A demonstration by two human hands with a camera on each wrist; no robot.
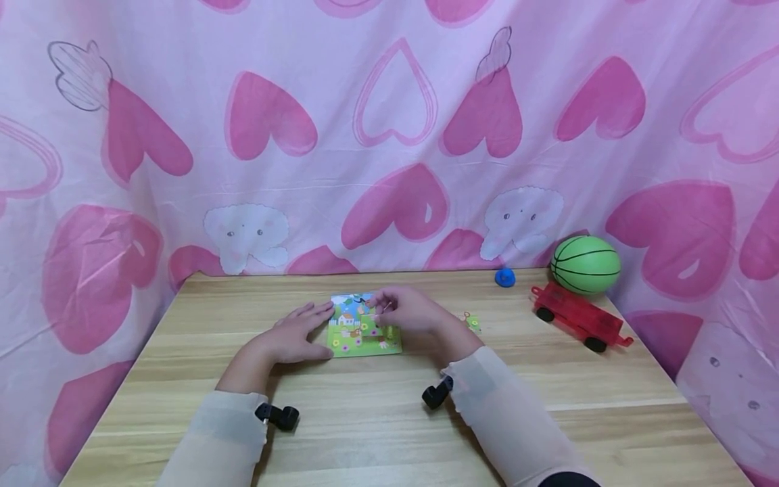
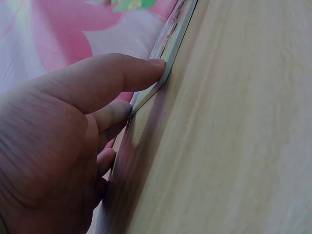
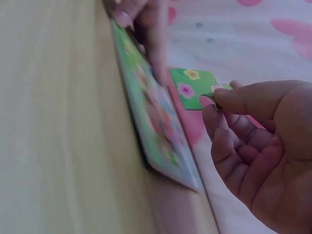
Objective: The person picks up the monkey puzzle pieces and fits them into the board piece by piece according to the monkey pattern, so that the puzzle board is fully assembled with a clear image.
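Note:
A jigsaw puzzle board (image 1: 359, 349) with a house, sky and flowers lies on the wooden table in front of me. My left hand (image 1: 296, 336) is at its left side, fingers extended. In the left wrist view the thumb (image 2: 141, 72) touches the board's edge near a corner, and a fingertip meets the adjoining edge. Above the board, my right hand (image 1: 409, 311) pinches a green puzzle piece (image 3: 190, 90) with pink and yellow flowers between thumb and fingers. The right wrist view shows this piece held apart from the board, which is blurred there.
Right of the board, another green puzzle piece (image 1: 473, 322) lies partly behind my right wrist. A small blue round object (image 1: 504, 277) sits near the table's back edge. At the right are a red toy trailer (image 1: 578, 314) and a green ball (image 1: 585, 264). A pink heart-patterned curtain (image 1: 395, 203) hangs behind.

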